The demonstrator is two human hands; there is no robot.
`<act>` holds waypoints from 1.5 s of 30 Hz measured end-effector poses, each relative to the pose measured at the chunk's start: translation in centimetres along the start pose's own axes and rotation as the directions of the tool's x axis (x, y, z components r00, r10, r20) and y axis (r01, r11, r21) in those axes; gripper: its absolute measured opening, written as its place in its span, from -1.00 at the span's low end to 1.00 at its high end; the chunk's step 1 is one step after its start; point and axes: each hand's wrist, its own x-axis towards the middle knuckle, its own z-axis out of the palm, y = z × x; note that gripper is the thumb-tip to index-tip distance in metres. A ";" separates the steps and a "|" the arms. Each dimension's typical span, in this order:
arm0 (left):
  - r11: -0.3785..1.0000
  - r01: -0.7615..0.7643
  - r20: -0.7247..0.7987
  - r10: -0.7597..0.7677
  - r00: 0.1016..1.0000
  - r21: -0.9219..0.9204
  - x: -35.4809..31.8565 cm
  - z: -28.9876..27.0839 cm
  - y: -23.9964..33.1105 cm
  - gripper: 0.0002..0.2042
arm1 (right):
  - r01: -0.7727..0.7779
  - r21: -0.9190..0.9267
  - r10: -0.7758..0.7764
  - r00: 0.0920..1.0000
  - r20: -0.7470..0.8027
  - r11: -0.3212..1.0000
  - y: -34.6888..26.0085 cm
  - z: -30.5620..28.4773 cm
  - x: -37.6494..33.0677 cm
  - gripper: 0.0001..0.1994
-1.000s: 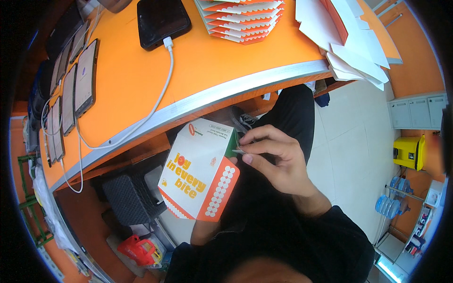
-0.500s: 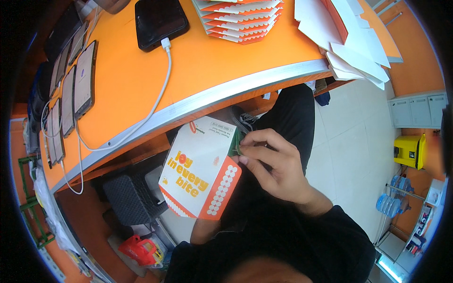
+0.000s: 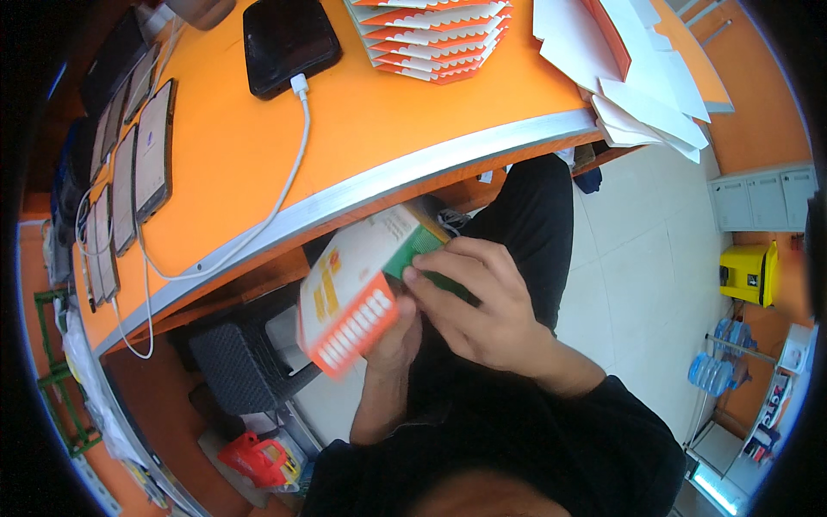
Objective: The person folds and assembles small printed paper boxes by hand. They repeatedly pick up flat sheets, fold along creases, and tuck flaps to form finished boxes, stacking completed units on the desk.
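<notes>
Above my lap, off the table's front edge, is a folded paperboard food box (image 3: 362,250), blurred by motion. It is white with yellow lettering, an orange side with white dots and a green side. My left hand (image 3: 396,340) grips it from below at the near side, its fingers partly hidden behind the box. With fingers bent, my right hand (image 3: 482,302) holds the edge of the green side; the thumb's grip is partly covered.
The orange table (image 3: 258,164) carries a stack of folded boxes (image 3: 439,43), flat white cartons (image 3: 637,86), a black device (image 3: 289,43) with a white cable (image 3: 297,164), and several phones (image 3: 155,146). A black woven basket (image 3: 237,366) stands under the table at left.
The box has tilted, so its printed top faces away more and the green side shows. My left hand has come into view below it. My right hand has shifted slightly left along the box.
</notes>
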 end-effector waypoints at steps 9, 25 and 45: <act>0.996 0.085 -0.612 -0.085 0.787 -0.029 1.8 1.5 2.1 -0.67 | -0.061 0.181 0.045 0.995 0.089 0.982 2.6 0.3 -3.1 -0.63; -0.043 -0.409 0.383 -0.272 0.883 0.911 3.9 4.2 10.0 -0.53 | 0.052 0.240 -0.058 0.998 0.018 0.969 5.6 -2.7 -1.2 -0.76; -0.123 -0.479 0.389 -0.428 0.816 0.869 6.0 1.5 6.0 -0.63 | -0.292 0.379 0.259 0.956 0.137 0.878 4.4 -1.7 -0.3 -0.76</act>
